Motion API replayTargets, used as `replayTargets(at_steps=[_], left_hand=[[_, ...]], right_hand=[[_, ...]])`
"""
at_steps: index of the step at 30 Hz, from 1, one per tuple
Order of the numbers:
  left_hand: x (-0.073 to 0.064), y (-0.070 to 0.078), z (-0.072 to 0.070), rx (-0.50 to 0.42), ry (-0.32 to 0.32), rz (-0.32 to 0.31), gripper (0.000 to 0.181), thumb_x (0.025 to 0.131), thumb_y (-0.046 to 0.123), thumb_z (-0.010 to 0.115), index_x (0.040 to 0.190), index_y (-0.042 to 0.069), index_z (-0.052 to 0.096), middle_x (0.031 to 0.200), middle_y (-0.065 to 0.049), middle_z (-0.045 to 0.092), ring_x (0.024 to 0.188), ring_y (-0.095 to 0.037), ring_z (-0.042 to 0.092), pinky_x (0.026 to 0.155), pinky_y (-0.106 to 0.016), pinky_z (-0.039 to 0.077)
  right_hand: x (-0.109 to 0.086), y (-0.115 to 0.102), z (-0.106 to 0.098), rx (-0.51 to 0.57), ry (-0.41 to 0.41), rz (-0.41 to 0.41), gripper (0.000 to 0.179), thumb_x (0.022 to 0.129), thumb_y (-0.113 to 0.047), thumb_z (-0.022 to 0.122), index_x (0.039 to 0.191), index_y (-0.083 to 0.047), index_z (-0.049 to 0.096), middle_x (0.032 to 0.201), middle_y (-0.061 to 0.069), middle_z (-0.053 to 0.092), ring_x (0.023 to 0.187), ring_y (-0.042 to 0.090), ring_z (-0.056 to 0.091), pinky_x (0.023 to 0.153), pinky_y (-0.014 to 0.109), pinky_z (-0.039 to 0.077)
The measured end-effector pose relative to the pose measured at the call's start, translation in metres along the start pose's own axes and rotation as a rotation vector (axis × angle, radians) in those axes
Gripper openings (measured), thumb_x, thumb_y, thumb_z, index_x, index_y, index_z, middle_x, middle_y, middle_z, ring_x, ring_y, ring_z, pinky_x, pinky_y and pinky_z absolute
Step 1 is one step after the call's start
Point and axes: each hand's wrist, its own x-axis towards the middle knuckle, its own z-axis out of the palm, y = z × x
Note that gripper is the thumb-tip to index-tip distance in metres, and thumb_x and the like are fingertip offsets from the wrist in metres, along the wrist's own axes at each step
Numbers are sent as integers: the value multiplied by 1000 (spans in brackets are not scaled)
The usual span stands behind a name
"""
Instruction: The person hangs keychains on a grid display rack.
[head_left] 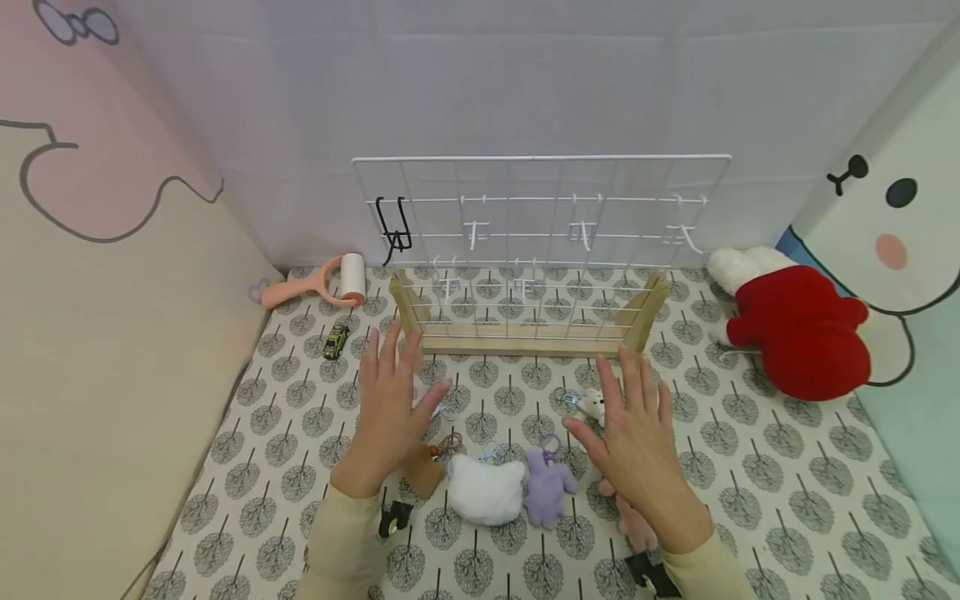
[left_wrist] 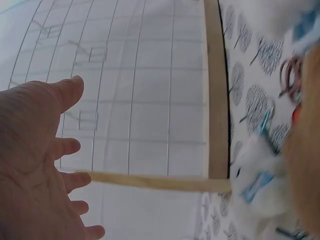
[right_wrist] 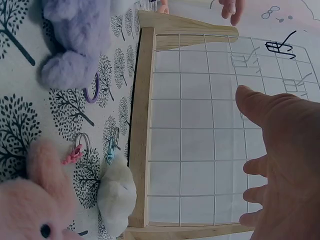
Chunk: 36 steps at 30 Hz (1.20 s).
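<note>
Both hands hover flat, palms down, over a tree-patterned mat in front of a white wire grid panel (head_left: pixel 540 225) standing in a wooden base (head_left: pixel 525 340). My left hand (head_left: pixel 390 400) is open above a brown plush keychain (head_left: pixel 423 471). My right hand (head_left: pixel 637 433) is open above a pink plush (head_left: pixel 636 525). Between them lie a white fluffy plush (head_left: pixel 486 490) and a purple bunny plush (head_left: pixel 547 487). A small white plush (head_left: pixel 592 404) lies by the right fingertips. Neither hand holds anything. The wrist views show the grid (right_wrist: pixel 200 130) and straight fingers (left_wrist: pixel 45 165).
White hooks and a black hook (head_left: pixel 393 225) hang on the grid. A pink lint roller (head_left: pixel 330 283) and a small toy car (head_left: pixel 336 340) lie at back left. A red and white stuffed toy (head_left: pixel 795 329) sits at the right. Padded walls enclose the mat.
</note>
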Motion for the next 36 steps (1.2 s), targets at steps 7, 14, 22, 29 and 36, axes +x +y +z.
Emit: replayTargets(at_steps=[7,14,22,29,36], left_hand=[[23,-29,-17,-115,-4,-46,85,101,31,72,167,4,25,173,-25,15,160,-49,1,123,-76,5],[41,-68,-10,-348,-60,-65,89,103,24,70,171,18,13,175,-17,19,158,-45,23,124,-69,24],[54,-100,9,-572,-190,-126,87,106,21,66,170,42,11,174,-12,25,146,-45,45,117,-62,42],[59,-114,23,-635,-221,-172,82,108,20,63,171,34,12,169,-21,33,140,-47,52,111,-62,48],[59,-123,34,-649,-229,-142,81,108,16,64,171,29,15,169,-23,32,140,-49,51,110,-62,48]], right_hand=[[0,0,1,6,-1,5,95,96,-47,75,167,-6,26,176,21,6,158,53,7,120,79,14],[0,-1,3,12,-28,20,96,96,-46,75,167,-6,25,176,21,3,158,54,8,121,78,13],[2,1,11,32,-53,-3,92,97,-43,75,165,-2,28,173,28,10,156,57,13,121,78,15],[13,8,22,32,-58,-62,88,96,-37,78,160,5,34,165,34,29,151,56,29,118,77,28],[25,15,36,86,-87,-95,79,97,-21,78,155,12,37,156,37,42,143,54,42,115,73,36]])
